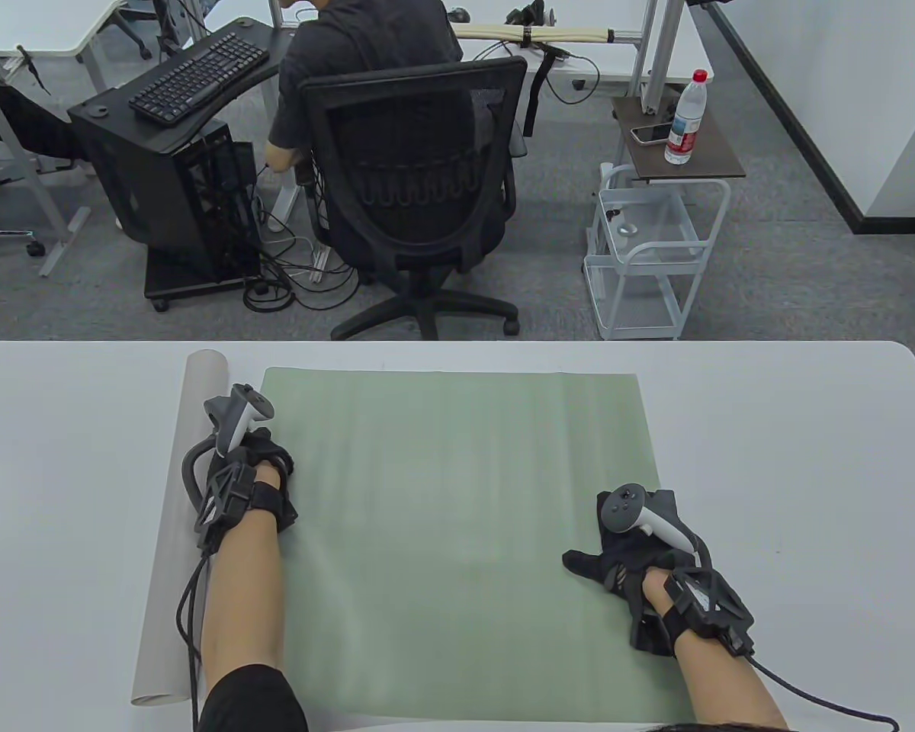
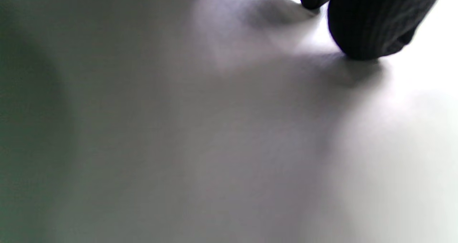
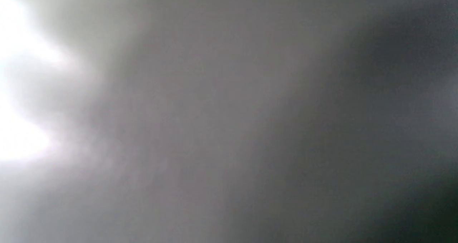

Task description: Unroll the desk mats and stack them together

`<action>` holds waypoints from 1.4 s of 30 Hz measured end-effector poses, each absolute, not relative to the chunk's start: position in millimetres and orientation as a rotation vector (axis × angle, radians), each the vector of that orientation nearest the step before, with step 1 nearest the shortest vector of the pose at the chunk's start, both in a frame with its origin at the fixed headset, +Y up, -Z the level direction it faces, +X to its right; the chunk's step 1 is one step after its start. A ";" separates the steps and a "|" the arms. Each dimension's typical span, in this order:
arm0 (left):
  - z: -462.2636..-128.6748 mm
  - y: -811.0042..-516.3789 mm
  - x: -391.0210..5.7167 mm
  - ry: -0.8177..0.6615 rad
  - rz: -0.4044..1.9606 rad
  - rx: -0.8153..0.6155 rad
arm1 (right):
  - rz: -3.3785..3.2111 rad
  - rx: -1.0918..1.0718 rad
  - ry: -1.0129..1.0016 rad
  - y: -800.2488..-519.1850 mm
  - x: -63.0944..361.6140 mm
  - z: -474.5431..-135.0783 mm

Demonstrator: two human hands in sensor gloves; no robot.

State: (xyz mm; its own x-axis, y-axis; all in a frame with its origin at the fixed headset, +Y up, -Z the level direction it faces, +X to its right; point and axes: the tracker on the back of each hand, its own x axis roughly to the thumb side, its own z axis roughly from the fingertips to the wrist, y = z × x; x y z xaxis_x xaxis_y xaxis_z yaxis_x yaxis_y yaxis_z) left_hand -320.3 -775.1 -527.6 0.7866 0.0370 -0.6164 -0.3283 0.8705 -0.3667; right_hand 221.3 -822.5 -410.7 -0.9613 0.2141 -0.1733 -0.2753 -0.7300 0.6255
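Observation:
A green desk mat [image 1: 457, 534] lies unrolled and flat on the white table [image 1: 808, 473]. A pale grey mat [image 1: 179, 518] lies rolled up along the green mat's left edge. My left hand [image 1: 263, 465] sits at the green mat's left edge, beside the roll, its fingers hidden under the tracker. In the left wrist view, dark fingertips [image 2: 365, 28] touch a blurred pale surface. My right hand [image 1: 625, 537] lies flat with fingers spread on the green mat's right edge and holds nothing. The right wrist view is a grey blur.
Beyond the table's far edge are a person in a black office chair [image 1: 419, 183], a white wire cart [image 1: 648, 252] and a small stand with a water bottle [image 1: 686, 118].

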 end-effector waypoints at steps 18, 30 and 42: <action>-442.2 -769.9 -320.1 0.581 0.133 -0.589 | 2.706 -0.128 0.980 -822.7 221.3 -410.6; -385.9 -761.4 -308.2 0.504 -0.036 -0.666 | 2.704 -0.126 0.981 -822.8 221.2 -410.4; -331.8 -761.5 -285.9 0.391 -0.253 -0.773 | 2.703 -0.125 0.981 -823.0 221.2 -410.3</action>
